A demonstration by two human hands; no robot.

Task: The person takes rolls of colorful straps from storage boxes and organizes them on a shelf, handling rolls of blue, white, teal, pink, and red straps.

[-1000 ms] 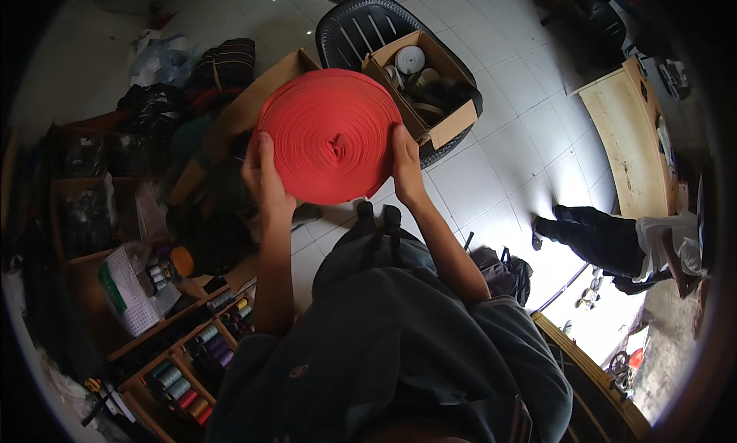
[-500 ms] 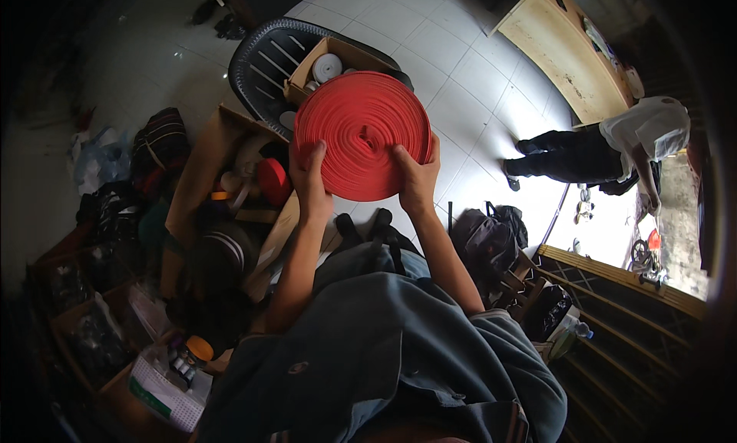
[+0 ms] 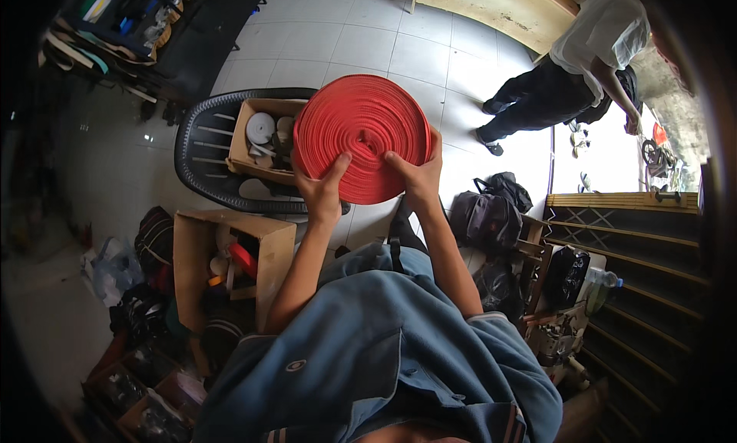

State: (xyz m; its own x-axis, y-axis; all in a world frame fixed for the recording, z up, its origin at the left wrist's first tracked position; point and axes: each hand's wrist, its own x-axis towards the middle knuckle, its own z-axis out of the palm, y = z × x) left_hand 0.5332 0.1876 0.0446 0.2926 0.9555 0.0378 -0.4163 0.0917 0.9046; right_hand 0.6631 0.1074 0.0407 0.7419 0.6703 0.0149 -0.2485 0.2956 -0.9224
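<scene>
I hold a large, tightly wound roll of red webbing point(image 3: 365, 105) with both hands, its flat coiled face turned up toward me. My left hand point(image 3: 322, 193) grips the lower left rim, thumb lying across the coils. On the lower right rim sits my right hand point(image 3: 418, 182), its thumb also pressed on the face near the middle. The fingers of both hands are mostly hidden behind the roll. Just beyond and left of it, a small cardboard box point(image 3: 253, 166) holding white rolls point(image 3: 261, 127) rests on a black plastic chair point(image 3: 201, 166).
A larger open cardboard box point(image 3: 188, 259) with a red roll inside stands at my left. Bags point(image 3: 487, 216) lie to the right, near a folding metal gate point(image 3: 622, 236). A person point(image 3: 591, 51) in a white shirt stands at the far right by a wooden table point(image 3: 491, 13).
My view has turned, so the chair and its box show farther left of the roll. Both hands keep hold of the red webbing; my left thumb lies nearer the coil's centre. The person still stands.
</scene>
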